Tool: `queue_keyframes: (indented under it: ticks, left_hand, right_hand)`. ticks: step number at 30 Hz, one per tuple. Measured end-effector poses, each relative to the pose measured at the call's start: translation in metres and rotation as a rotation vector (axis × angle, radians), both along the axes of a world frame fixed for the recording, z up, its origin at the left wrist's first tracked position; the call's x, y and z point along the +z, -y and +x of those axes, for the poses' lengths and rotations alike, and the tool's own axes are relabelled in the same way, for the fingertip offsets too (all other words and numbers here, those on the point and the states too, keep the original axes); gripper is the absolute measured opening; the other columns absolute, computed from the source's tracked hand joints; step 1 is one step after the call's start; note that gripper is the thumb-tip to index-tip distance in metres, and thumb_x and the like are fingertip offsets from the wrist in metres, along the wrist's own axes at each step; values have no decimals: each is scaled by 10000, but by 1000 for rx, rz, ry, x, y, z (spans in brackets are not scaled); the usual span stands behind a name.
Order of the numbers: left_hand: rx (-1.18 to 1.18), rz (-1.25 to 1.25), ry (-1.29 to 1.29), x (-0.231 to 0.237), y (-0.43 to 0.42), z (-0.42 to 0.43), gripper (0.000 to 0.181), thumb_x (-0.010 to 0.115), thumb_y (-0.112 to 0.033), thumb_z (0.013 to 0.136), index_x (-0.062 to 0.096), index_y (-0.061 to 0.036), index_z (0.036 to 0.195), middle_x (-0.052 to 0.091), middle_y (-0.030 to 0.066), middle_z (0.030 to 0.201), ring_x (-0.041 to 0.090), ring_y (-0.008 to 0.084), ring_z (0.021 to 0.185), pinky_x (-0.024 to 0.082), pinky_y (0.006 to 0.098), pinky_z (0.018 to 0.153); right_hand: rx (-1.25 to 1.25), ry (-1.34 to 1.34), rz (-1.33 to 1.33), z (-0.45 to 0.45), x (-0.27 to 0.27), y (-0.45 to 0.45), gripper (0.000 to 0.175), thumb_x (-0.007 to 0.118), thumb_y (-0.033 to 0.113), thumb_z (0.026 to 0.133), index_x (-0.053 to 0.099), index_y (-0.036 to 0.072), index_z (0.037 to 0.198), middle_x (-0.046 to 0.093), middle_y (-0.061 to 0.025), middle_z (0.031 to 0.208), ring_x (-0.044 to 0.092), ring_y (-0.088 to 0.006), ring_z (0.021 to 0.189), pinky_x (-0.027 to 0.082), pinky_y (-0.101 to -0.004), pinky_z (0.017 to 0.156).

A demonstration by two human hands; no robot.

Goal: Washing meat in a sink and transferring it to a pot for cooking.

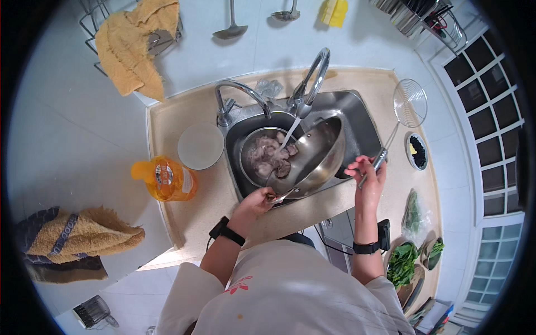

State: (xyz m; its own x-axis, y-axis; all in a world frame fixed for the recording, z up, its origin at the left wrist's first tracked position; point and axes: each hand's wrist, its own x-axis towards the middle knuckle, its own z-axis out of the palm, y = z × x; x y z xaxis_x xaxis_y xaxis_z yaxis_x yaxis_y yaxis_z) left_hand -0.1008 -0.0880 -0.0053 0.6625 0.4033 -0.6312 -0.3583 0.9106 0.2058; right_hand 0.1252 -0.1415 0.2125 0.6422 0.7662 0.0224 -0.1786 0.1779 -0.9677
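Note:
My left hand [254,205] grips a handle of a steel wok [321,173], tilted on its side over the double sink [361,109]. Chunks of meat [268,150] lie in cloudy water in a round metal basin [242,164] in the left bowl, with some pieces at the wok's lower lip. Water streams from the right faucet [321,77] onto the meat. In my right hand [370,182] is the handle of a wire skimmer [410,103], its round coil head raised over the right-hand counter. Nothing lies on the skimmer head.
A second faucet [243,86] arches over the left bowl. Left of the sink stand a white round lid or plate [201,145] and an orange soap bottle [173,180]. On the right counter are a small bowl of dark food [417,151], bagged vegetables [413,213] and leafy greens [402,264].

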Motion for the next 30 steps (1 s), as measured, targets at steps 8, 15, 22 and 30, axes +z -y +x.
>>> queue_keyframes:
  ticks: [8,15,22,30]
  left_hand:
    - [-39,-172,74,21,-8,3,243,411,-156,881,517,63,871,589,195,767,603,183,545,538,222,494]
    - [9,-166,73,14,2,3,221,424,-113,840,494,92,890,579,214,769,611,235,626,546,266,544]
    - [-21,449,-358,86,7,8,395,426,0,743,320,-2,1123,533,191,934,608,297,687,543,355,558]
    - [-35,937,-726,79,11,-12,640,440,8,765,64,-5,1283,491,204,1067,602,271,780,543,304,465]
  right_hand:
    - [-118,24,-12,19,2,23,96,415,36,846,359,33,923,517,-129,840,562,-196,668,518,-315,565]
    - [-163,35,6,35,1,44,86,407,31,845,359,40,916,520,-125,814,545,-182,611,485,-303,529]
    - [-245,2,2,46,-6,69,78,406,32,846,355,46,903,506,-112,777,526,-178,576,440,-283,495]
    - [-311,-49,-30,56,-30,89,79,426,57,851,358,57,890,499,-97,750,515,-164,573,423,-274,505]
